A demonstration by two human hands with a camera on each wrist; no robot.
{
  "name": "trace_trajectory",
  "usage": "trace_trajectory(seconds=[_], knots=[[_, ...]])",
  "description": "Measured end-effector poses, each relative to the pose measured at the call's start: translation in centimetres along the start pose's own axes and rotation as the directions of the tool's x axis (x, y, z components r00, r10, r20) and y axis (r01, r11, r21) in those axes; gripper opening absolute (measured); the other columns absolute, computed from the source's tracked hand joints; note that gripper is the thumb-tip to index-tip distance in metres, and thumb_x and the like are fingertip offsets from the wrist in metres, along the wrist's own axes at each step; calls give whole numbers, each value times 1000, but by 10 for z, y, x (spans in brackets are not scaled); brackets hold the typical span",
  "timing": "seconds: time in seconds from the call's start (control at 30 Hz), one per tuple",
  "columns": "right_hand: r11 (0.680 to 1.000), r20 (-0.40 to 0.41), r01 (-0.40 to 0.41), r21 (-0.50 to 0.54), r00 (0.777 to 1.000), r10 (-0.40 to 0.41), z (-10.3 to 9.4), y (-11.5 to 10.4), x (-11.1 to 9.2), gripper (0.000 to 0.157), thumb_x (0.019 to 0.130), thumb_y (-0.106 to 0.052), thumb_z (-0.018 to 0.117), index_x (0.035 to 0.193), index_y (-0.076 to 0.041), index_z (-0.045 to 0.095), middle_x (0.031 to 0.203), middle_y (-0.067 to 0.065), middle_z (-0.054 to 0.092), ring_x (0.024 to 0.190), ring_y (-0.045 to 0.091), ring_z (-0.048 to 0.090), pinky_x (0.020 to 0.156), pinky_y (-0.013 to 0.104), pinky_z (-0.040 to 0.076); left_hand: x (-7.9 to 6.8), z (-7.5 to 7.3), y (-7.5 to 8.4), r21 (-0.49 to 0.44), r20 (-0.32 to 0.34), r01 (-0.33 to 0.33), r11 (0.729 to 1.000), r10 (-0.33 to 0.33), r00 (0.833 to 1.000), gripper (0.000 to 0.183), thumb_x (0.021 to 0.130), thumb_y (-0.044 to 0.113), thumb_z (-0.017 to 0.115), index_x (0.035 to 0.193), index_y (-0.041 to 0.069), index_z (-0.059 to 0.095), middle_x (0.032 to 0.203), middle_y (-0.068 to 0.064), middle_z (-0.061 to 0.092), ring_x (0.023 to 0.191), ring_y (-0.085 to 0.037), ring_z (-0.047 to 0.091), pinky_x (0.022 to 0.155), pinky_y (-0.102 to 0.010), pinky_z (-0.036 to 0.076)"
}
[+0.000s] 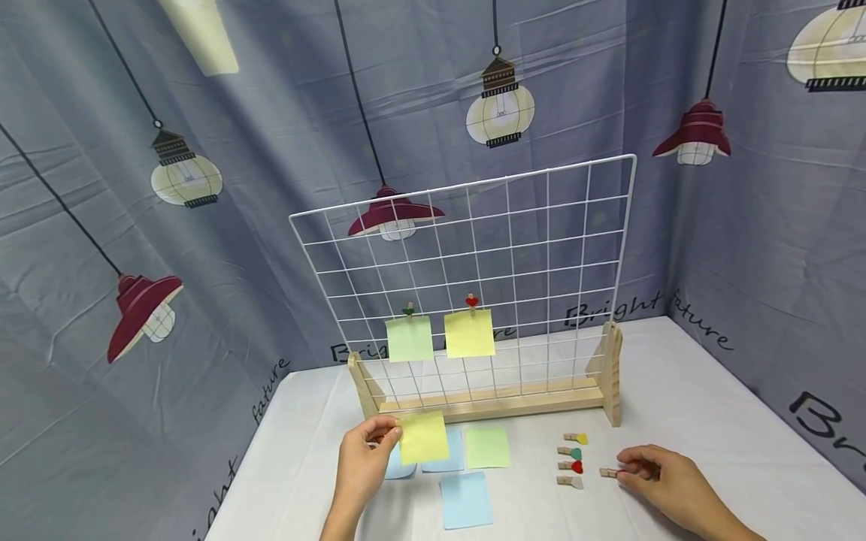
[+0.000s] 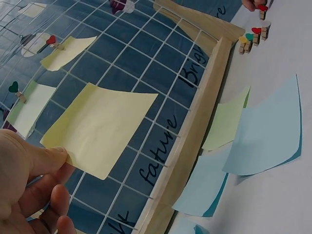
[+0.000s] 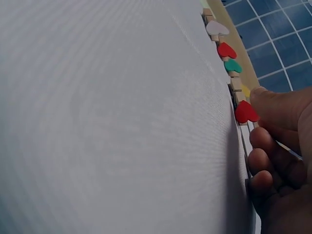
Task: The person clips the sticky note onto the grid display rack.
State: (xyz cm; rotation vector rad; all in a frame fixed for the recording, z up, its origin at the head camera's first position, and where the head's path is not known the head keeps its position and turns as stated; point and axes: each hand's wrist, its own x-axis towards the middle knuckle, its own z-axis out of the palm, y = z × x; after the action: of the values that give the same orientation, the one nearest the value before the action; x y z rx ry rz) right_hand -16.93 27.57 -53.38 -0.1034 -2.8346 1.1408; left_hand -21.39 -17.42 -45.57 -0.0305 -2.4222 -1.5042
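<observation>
Several curtain prints (image 1: 704,321) read “Bright fature” while left fingers (image 1: 379,424) pinch a yellow note (image 1: 425,438), right fingers (image 1: 639,453) a red-heart clip (image 3: 245,112).

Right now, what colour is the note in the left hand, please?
The held note is yellow, clearest in the left wrist view.

Curtained-off work area, premises indeterminable: lamp-printed fabric (image 1: 588,98) hangs along back and side edges of a white table (image 1: 298,451).
</observation>
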Motion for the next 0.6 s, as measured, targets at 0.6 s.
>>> trace_trajectory(seconds=[0.6], knots=[[998, 29, -58, -39, 998, 59, 2, -1, 2, 9, 87, -17, 81, 92, -14, 75, 77, -5, 63, 71, 9, 50, 61, 23, 41, 4, -1, -2, 23, -2, -5, 1000, 5, 1000, 4, 90, 14, 79, 93, 14, 78, 85, 2, 75, 79, -9, 63, 69, -22, 49]])
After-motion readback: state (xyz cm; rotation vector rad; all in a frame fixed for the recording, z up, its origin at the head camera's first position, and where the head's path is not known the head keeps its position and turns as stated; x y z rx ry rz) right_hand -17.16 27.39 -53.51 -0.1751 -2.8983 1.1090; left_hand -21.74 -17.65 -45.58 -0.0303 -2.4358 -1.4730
